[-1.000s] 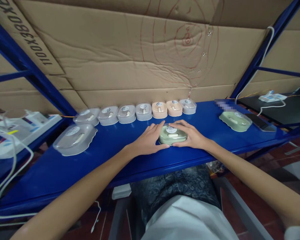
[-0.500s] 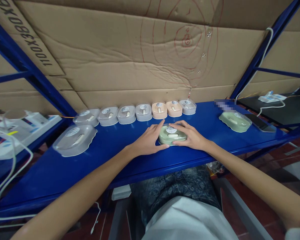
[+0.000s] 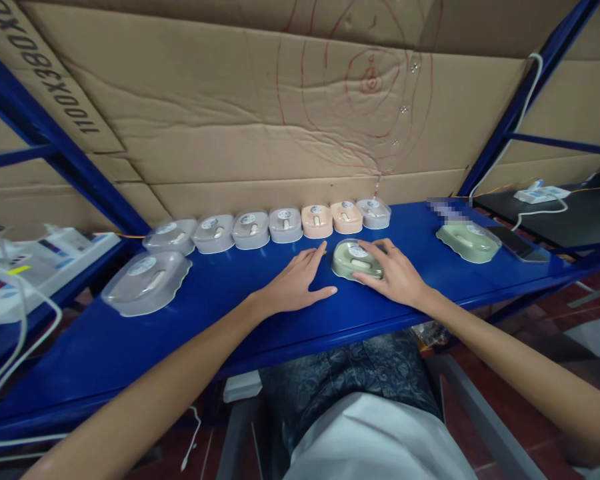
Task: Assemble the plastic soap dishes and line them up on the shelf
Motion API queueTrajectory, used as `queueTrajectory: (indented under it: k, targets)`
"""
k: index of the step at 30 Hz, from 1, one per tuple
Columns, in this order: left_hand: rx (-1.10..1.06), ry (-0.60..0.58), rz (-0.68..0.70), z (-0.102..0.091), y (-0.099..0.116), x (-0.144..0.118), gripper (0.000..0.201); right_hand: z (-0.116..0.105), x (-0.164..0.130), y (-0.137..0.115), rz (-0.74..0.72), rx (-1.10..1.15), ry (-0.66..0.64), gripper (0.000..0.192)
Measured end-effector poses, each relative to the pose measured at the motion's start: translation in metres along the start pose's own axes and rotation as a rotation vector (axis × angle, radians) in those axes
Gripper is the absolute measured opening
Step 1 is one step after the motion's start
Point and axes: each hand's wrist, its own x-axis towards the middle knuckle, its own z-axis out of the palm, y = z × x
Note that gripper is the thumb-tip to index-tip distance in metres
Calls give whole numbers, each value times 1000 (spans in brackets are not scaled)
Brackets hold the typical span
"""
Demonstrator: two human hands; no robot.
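The green case (image 3: 357, 260) is sliding rightward from between my hands; my left hand (image 3: 295, 287) is resting released on the shelf (image 3: 230, 293). My right hand (image 3: 395, 273) is cupping its far edge, apparently gripping; it is looking light, rigid, slick, best held by its sides.

Bare forearms and hands (image 3: 300, 283), dark patterned top, seemingly white cloth over lap.

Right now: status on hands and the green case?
Left hand flat on blue shelf, off the case. Right hand grips green case. Row of cases behind, none touching.
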Motion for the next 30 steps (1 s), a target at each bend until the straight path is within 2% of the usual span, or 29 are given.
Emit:
queueTrajectory:
  k: [7, 14, 21, 24, 27, 30]
  targets:
    - [29, -46, -15, -5, 3, -1, 102, -21, -22, 28, 243, -311, 61, 80]
    - [17, -27, 11, -5, 2, -2, 100, -41, -47, 67, 356, -649, 116, 77]
    - [35, -57, -11, -7, 5, -1, 98, -46, -52, 82, 423, -686, 164, 75]
    - [40, -59, -8, -7, 5, 0, 97, -50, -53, 85, 412, -663, 185, 83]
    - [43, -65, -11, -7, 5, 0, 97, -61, -59, 88, 379, -626, 242, 91]
    - [51, -75, -24, -7, 4, -1, 99, -75, -70, 96, 356, -619, 255, 86]
